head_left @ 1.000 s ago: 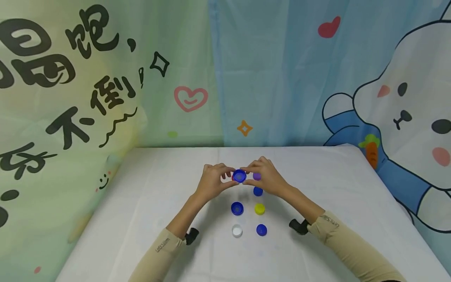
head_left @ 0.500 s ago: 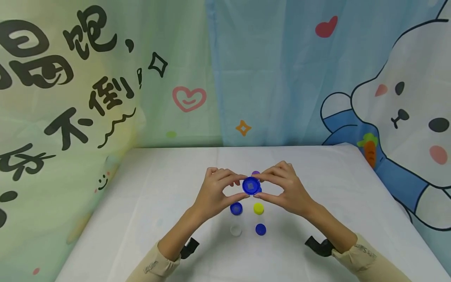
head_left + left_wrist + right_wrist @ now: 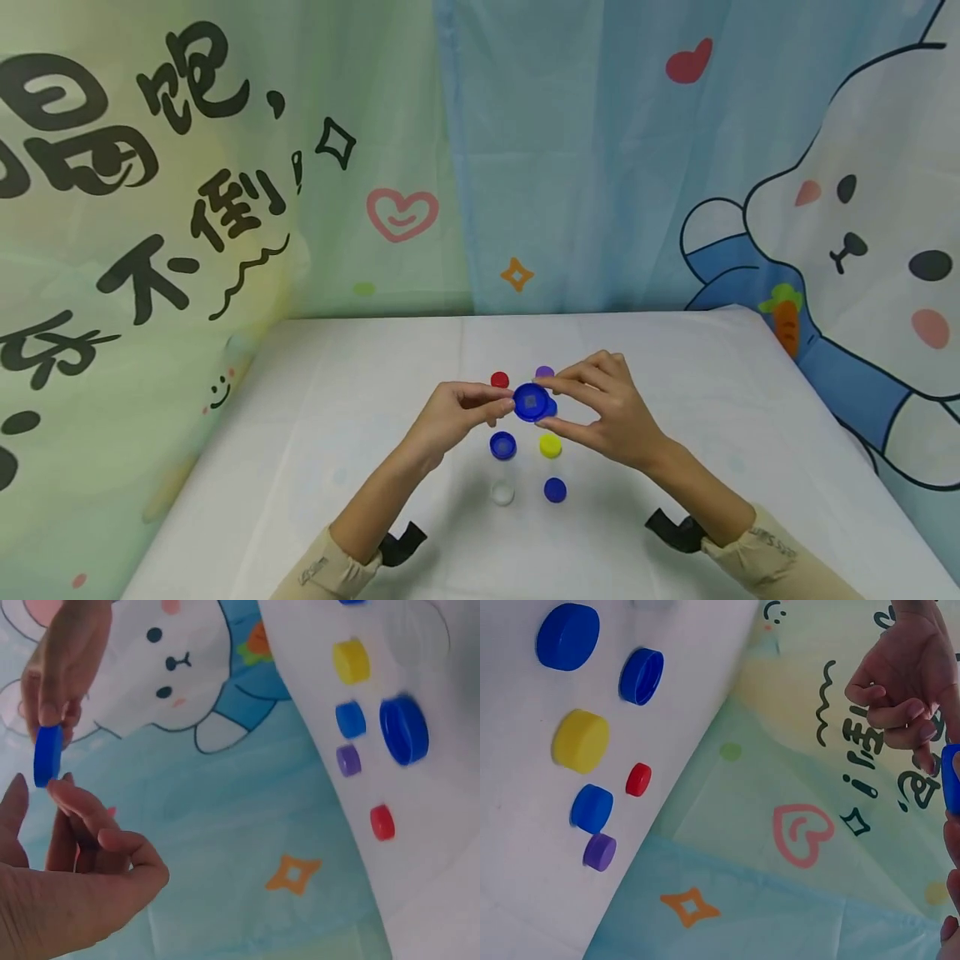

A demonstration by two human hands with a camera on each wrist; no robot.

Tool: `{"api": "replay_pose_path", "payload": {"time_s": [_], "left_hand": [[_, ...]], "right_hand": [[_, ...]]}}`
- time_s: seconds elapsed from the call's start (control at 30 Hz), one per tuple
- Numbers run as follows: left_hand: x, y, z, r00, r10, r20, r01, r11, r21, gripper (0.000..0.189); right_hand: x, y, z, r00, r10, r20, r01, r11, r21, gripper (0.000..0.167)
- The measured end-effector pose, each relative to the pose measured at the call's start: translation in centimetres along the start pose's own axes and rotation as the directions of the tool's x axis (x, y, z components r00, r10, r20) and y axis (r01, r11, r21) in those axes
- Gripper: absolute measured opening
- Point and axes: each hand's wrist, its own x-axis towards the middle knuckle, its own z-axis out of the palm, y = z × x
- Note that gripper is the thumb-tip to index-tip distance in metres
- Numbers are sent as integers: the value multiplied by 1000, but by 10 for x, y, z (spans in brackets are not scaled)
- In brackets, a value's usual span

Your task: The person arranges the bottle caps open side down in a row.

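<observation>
The wide blue cap (image 3: pixel 530 402) is up off the table (image 3: pixel 360 367), between the two hands. The right hand (image 3: pixel 615 410) pinches its right side, as half a second ago. The left hand (image 3: pixel 453 418) has drawn its spread thumb and forefinger together at the left rim, so the right now seems the main hold; whether the left grips or merely touches, I cannot tell. That shift uncovers the red cap (image 3: pixel 500 379), far left, across from the purple cap (image 3: pixel 545 372).

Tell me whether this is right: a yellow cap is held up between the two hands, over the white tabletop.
Wrong colour: the head view shows that the cap between the left hand and right hand is blue, held over the white tabletop.
</observation>
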Motion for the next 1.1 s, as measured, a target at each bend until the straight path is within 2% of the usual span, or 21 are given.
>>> {"api": "replay_pose_path", "payload": {"time_s": [0.1,0.27,0.37,0.43,0.47,0.53,0.6,0.67,0.7,0.77,0.83,0.87,1.0,1.1], "left_hand": [[1,-3,2,998,-55,11,55,998,-19,31],[1,-10,6,999,-22,-29,22,1000,-3,31],[1,-15,7,996,57,-71,-53,997,57,28],[0,-18,8,981,166,-103,-152,980,128,25],[0,-19,8,965,233,-120,-212,963,168,23],[-2,-17,8,913,381,-145,-340,908,245,19],[0,-18,8,825,547,-139,-480,810,337,17],[2,-19,6,727,677,-112,-585,696,417,17],[2,-19,5,682,726,-93,-621,642,450,18],[5,-23,3,602,797,-53,-677,545,495,20],[5,-23,2,559,829,-28,-708,494,506,20],[5,-22,2,543,839,-17,-721,477,503,20],[5,-22,1,511,859,14,-752,439,492,19],[5,-22,0,500,866,26,-760,424,492,19]], "right_hand": [[-2,-1,2,1000,-8,5,9,1000,-16,46],[-9,0,6,999,33,38,-31,999,-44,48],[-14,-1,9,990,113,84,-109,993,-46,53],[-17,-2,10,972,197,125,-197,980,-10,54],[-18,-3,10,956,251,151,-256,967,14,53],[-20,-6,11,907,365,212,-388,919,77,47],[-20,-7,10,830,480,285,-532,835,141,36],[-19,-7,9,750,556,357,-642,741,195,26],[-19,-7,9,716,579,390,-683,698,216,23],[-18,-6,8,664,604,441,-737,628,250,21],[-18,-6,8,638,601,481,-762,583,282,22],[-18,-6,8,631,596,496,-768,568,295,22],[-15,-7,8,619,570,540,-782,510,359,23],[-13,-8,7,614,558,558,-788,470,397,23]]}}
